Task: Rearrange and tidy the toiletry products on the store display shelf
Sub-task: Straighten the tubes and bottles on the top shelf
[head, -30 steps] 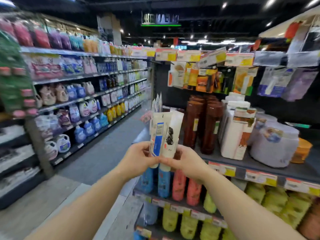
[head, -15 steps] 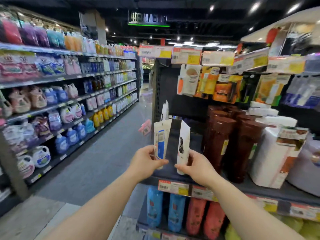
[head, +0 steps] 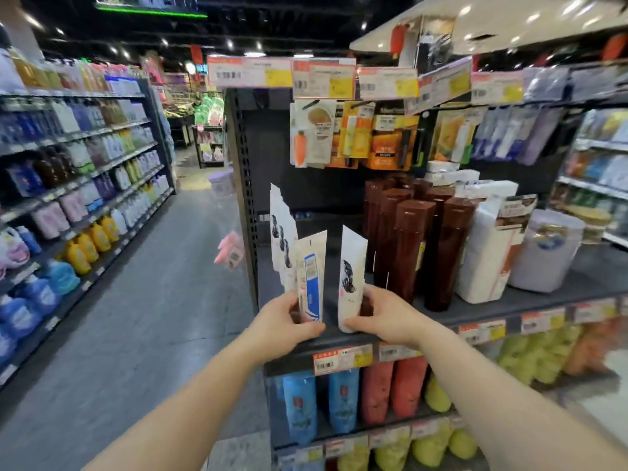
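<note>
gripping one upright tube each: left hand [head: 284, 322] blue-labelled tube [head: 311, 279], right hand [head: 384, 314] white tube [head: 351, 277]

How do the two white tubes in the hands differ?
The left-hand tube shows a blue label panel; the right-hand tube shows a dark swirl graphic. The left hand holds its tube nearer the row of tubes behind; the right hand holds its nearer the brown bottles. Both are white and upright, gripped low.

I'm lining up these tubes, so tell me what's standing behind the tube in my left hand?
Behind the blue-labelled tube in the left hand, a row of white tubes stands toward the shelf's back. Their lower ends are hidden by that tube and hand.
</note>
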A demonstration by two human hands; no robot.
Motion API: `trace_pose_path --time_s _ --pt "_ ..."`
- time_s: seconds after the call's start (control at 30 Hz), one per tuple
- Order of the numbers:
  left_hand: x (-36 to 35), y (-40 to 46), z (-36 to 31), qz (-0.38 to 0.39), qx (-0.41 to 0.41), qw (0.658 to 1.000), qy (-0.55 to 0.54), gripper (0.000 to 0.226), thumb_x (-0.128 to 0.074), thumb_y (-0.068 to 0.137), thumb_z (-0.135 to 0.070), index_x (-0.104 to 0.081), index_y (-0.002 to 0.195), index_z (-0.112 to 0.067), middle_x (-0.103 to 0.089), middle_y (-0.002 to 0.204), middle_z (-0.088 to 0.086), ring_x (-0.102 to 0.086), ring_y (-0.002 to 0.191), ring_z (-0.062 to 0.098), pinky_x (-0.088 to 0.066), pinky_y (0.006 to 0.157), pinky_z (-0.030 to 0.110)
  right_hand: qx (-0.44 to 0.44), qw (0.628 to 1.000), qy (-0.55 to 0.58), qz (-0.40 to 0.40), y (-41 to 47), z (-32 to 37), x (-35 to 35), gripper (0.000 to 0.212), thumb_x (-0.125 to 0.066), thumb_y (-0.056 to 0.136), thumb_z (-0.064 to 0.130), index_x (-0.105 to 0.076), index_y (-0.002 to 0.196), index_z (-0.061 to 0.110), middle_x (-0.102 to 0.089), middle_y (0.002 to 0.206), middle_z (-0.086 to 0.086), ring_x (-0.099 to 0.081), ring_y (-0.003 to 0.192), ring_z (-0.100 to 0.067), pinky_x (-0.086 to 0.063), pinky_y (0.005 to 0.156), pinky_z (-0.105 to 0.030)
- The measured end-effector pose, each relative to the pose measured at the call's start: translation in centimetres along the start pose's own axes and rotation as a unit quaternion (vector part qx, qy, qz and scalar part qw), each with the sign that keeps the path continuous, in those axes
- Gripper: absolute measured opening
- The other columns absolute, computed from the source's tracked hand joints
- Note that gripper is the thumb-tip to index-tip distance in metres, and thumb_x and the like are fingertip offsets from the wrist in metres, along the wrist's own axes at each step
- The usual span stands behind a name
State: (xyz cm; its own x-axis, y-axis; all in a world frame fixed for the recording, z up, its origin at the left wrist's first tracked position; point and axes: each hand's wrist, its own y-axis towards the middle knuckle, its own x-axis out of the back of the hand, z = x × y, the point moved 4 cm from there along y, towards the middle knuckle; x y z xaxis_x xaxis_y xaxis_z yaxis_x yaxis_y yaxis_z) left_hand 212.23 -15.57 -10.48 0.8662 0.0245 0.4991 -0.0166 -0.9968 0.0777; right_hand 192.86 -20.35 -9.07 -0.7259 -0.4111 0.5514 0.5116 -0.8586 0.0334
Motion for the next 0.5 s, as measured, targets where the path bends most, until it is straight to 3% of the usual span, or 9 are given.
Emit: trace_pose_path --time_s 0.1,0.17,0.23,0.37,0.5 --pt "0.8 0.0 0.2 0.059 -0.007 0.998 -0.011 0.028 -0.07 0.082 -0.014 -0.063 0.105 -0.029 -0.071 0.1 -0.016 -0.065 0.092 -0.004 -0.05 0.078 0.012 0.0 1.0 -0.006 -0.016 0.2 -0.2 0.1 0.032 -0.077 0.075 0.012 -0.064 0.099 0.028 -0.072 0.097 0.008 -0.067 0.092 -0.005 -0.049 0.076 -0.011" --pt "1.0 0.1 0.2 0.058 -0.014 0.998 -0.021 0.027 -0.07 0.084 -0.013 -0.064 0.106 -0.027 -0.072 0.102 -0.014 -0.066 0.093 -0.002 -0.049 0.078 0.011 -0.008 0.999 0.002 -0.036 0.5 -0.5 0.0 0.037 -0.079 0.073 0.014 -0.064 0.104 0.026 -0.073 0.097 0.005 -0.068 0.093 -0.012 -0.053 0.085 -0.022" --pt "0.9 0.2 0.0 0.034 -0.021 0.999 -0.015 0.025 -0.073 0.082 -0.017 -0.064 0.1 -0.032 -0.071 0.097 -0.021 -0.065 0.09 -0.005 -0.048 0.074 0.009 -0.019 0.998 0.006 -0.064 0.9 -0.8 -0.2 0.042 -0.082 0.07 0.02 -0.062 0.106 0.027 -0.073 0.093 0.005 -0.069 0.087 -0.011 -0.054 0.086 -0.03" --pt "-0.1 0.1 -0.2 -0.053 -0.045 0.997 0.03 0.03 -0.08 0.072 -0.033 -0.058 0.091 -0.041 -0.063 0.09 -0.036 -0.062 0.082 -0.012 -0.048 0.061 0.007 -0.033 0.997 -0.014 -0.061 1.4 -1.2 -0.3 0.05 -0.083 0.065 0.038 -0.056 0.106 0.033 -0.07 0.093 0.014 -0.066 0.083 0.0 -0.052 0.077 -0.022" --pt "-0.5 0.1 0.6 -0.076 -0.032 0.996 0.036 0.025 -0.074 0.072 -0.042 -0.059 0.091 -0.04 -0.067 0.09 -0.017 -0.064 0.081 -0.003 -0.053 0.069 0.022 -0.004 1.0 -0.008 -0.013 1.5 -1.7 -0.2 0.036 -0.076 0.07 0.029 -0.059 0.102 0.032 -0.07 0.093 0.013 -0.066 0.087 -0.004 -0.052 0.085 -0.028"
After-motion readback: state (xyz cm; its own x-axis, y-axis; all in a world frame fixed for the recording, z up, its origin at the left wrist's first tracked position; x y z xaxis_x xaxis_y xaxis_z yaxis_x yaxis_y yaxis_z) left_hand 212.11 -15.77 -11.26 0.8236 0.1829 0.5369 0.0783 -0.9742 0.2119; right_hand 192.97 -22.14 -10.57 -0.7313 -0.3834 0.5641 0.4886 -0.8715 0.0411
